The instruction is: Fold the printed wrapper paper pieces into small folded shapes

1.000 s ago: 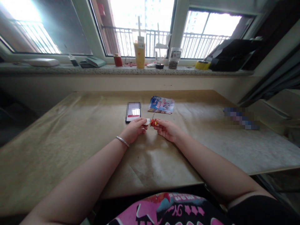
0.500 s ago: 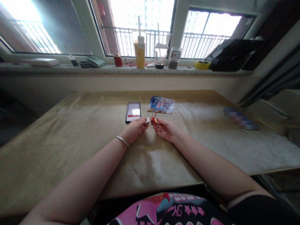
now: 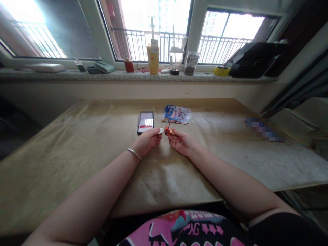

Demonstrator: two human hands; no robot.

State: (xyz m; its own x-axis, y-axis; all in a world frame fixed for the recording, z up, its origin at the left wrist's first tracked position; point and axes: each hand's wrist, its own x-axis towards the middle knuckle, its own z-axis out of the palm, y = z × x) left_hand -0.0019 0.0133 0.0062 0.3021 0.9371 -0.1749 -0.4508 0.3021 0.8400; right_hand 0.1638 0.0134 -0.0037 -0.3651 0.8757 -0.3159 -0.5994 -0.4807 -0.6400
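My left hand [image 3: 148,140], with a silver bangle at the wrist, pinches a small white piece [image 3: 160,131] that looks like paper or wrapper. Opposite it, my right hand [image 3: 181,141] holds a small shiny red-and-orange thing [image 3: 167,131] between thumb and fingertips. A thin red stick-like part rises from that thing; its exact kind is too small to make out. Both hands are close together over the middle of the table, and the two held pieces almost meet. Just beyond my left hand lies a phone [image 3: 146,123] with its screen lit.
Blue printed cards or leaflets [image 3: 177,114] lie stacked beyond my hands on the table [image 3: 107,136]. A blurred, flat dark-blue thing [image 3: 263,130] is at the right. On the windowsill [image 3: 102,78] stand a yellow cup [image 3: 153,61], a red jar [image 3: 129,65] and a black bag [image 3: 248,63].
The red-and-orange thing has turned slightly in my right fingers, and its orange end shows more. My left fingers have shifted a little to the left. Everything else stays put.
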